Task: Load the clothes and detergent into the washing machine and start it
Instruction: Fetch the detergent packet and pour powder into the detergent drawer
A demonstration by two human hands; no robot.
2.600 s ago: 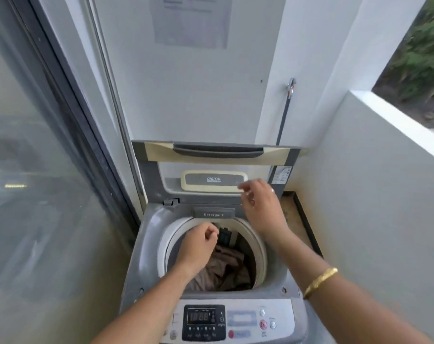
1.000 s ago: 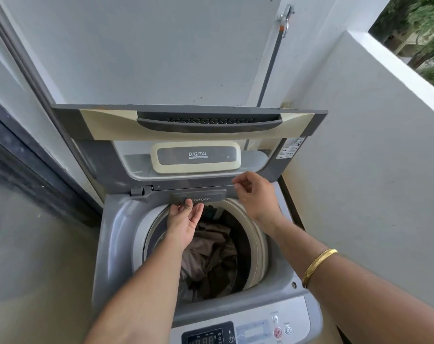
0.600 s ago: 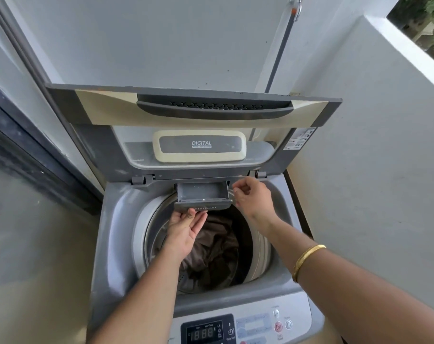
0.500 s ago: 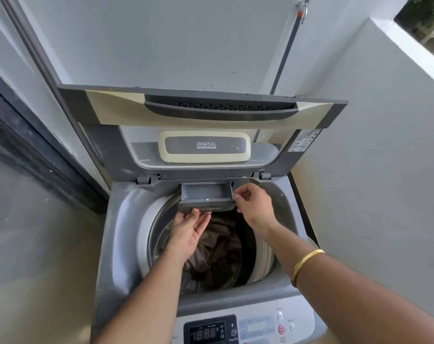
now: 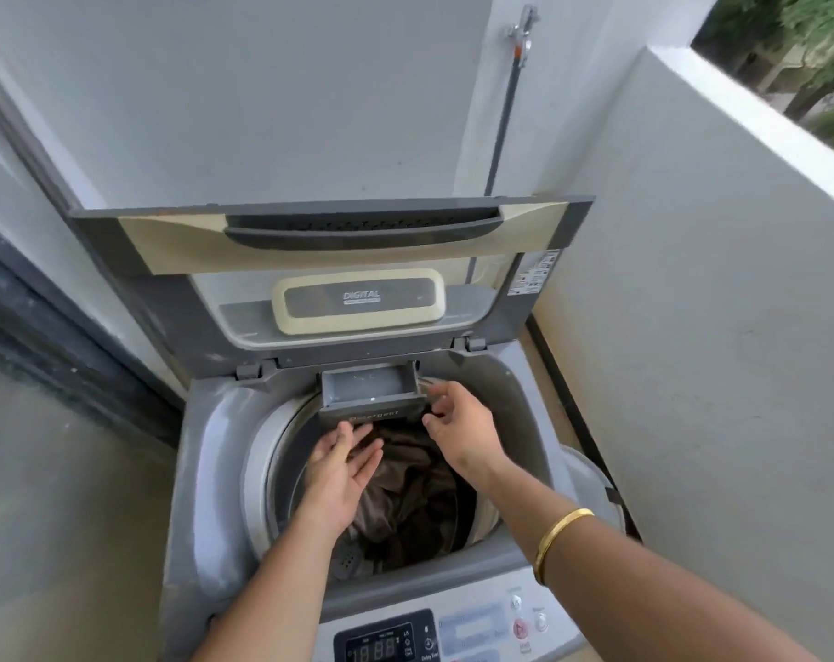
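We see both hands — left (image 5: 343, 463), right (image 5: 458, 422) — open and empty beside the pulled-out drawer (image 5: 372, 391); it looks light, stiff plastic — best gripped by its front lip.

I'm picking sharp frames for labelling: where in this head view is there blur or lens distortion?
Head view: both hands, left and right, show slight motion smear at the fingertips; the drawer's Detergent label reads soft; the wide-angle lens bows the lid and walls; daylight is even, with no harsh glare.
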